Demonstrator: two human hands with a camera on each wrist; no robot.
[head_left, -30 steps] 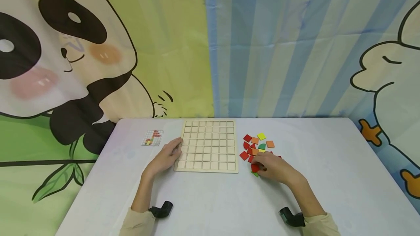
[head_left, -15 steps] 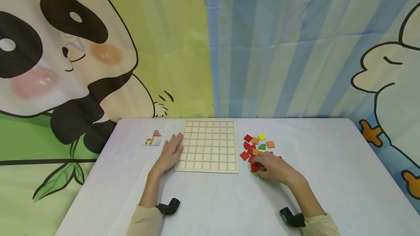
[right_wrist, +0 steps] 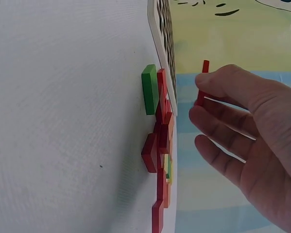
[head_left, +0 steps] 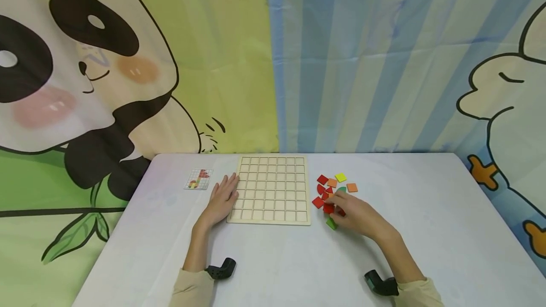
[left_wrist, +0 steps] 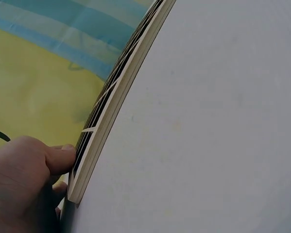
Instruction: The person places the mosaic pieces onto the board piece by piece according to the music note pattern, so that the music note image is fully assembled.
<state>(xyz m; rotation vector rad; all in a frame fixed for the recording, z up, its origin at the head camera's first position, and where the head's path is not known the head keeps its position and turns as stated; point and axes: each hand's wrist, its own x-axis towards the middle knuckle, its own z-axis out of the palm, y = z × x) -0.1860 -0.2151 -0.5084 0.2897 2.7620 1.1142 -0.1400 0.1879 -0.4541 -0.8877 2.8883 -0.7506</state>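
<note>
Left hand: the left hand (head_left: pixel 221 203) is resting, left of the frame centre, with its fingers extended and relaxed against the left side of the grid board; in the left wrist view its thumb is touching the board near one corner.
Right hand: the right hand (head_left: pixel 356 214) is pinching a red tile (right_wrist: pixel 206 66) between thumb and fingers, right of the frame centre; in the right wrist view this tile is showing apart from the other tiles.
Board: the pale grid board (head_left: pixel 273 191) is lying flat in the lower middle of the frame, and its square cells are showing bare wood.
Tile group: the loose tiles (head_left: pixel 325 196) are lying just beside the right edge of the board, several of them touching or overlapping; most are showing red, and the hand is partly hiding them.
Outer tiles: a yellow tile (head_left: pixel 340 177) is lying at the upper side of the group, an orange tile (head_left: pixel 351 187) at its right, and a green tile (head_left: pixel 331 223) at its lower side, near the right hand.
Card: a small printed card (head_left: pixel 198 179) is lying left of the board, showing a coloured pattern on a grid.
Wrists: black devices (head_left: pixel 222 269) are sitting at both wrists, near beige sleeves (head_left: pixel 193 289) at the bottom of the frame.
Background: a panda drawing (head_left: pixel 94 75) is filling the upper left, and a striped curtain (head_left: pixel 362 60) is hanging at upper right, behind the white table (head_left: pixel 277 264).
</note>
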